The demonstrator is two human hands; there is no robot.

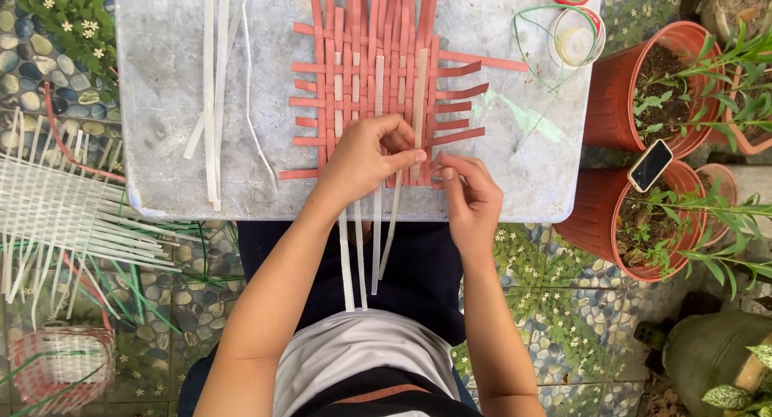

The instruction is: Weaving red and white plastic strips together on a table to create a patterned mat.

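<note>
A woven mat of salmon-red plastic strips [366, 67] lies on a grey stone table [161, 79], with a few white strips [358, 256] threaded lengthwise and hanging over the near edge. My left hand [366, 156] rests on the mat's near edge, fingers curled and pinching a white strip against the red weave. My right hand [466, 196] is just to its right at the table edge, fingertips pinched on a red strip end at the mat's lower right corner.
Loose white strips [213, 87] lie on the table's left part. Rolls of strap [575, 35] sit at the far right. Terracotta pots with plants [659, 87] stand to the right, one carrying a phone [650, 165]. A white woven piece [56, 212] and small basket [60, 365] lie on the left.
</note>
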